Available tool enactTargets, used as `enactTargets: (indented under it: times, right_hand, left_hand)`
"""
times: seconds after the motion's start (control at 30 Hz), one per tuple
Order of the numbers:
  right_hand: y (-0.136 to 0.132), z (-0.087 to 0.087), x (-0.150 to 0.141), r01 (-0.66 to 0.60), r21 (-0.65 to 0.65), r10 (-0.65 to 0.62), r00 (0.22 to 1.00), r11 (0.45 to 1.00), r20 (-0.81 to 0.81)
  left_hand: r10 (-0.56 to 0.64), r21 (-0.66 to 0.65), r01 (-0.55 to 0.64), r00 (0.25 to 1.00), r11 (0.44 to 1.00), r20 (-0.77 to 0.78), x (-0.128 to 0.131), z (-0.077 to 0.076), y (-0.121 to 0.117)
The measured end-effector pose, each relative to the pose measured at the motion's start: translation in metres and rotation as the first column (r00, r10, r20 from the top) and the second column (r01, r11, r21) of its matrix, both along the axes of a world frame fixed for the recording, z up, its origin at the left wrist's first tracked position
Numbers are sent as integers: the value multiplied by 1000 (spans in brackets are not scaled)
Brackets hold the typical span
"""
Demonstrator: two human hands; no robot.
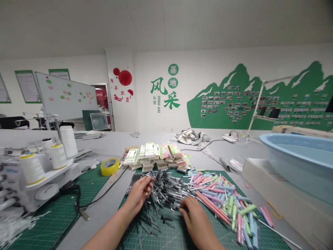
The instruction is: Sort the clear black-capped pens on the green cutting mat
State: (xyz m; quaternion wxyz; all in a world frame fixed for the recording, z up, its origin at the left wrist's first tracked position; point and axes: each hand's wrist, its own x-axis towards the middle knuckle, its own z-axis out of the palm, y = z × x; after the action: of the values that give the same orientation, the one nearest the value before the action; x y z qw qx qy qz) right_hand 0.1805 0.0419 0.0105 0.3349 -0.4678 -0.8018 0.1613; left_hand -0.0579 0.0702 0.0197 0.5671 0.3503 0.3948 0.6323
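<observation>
Facing you, a white wall (221, 64) bears a green mountain mural (221, 121); to your left stand a whiteboard (66, 108) and a doorway (102, 97). Above you stretches a pale ceiling (166, 27).

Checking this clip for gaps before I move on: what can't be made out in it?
All in the head view:
Left hand: anything in its fingertips is too small to identify.
Right hand: its own back hides most fingertips and anything they hold.
Tub: cut off by the right edge.
Machine: cut off by the left edge, partly blurred.
Wall photos: too small.
</observation>
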Motion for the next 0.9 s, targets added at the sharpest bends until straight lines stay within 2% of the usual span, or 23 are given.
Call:
enactTargets:
  times: [0.23, 0.63, 0.77, 0.9]
  right_hand:
    - [1, -2, -5, -64, -58, 57, 992, 996, -114]
    - [1, 0, -6, -78, -91, 65, 988, 993, -143]
    - [2, 0, -6, -81, -94, 66, 986, 992, -152]
    - [1, 0, -6, -76, -93, 62, 987, 993, -148]
  left_hand:
    - [42, -13, -41, 997, 999, 72, -4, 1, 1]
    - [49, -8, -49, 996, 999, 77, -6, -2, 3]
    - [54, -15, -54, 997, 998, 54, -5, -1, 2]
    - [86, 26, -85, 996, 996, -39, -4, 5, 0]
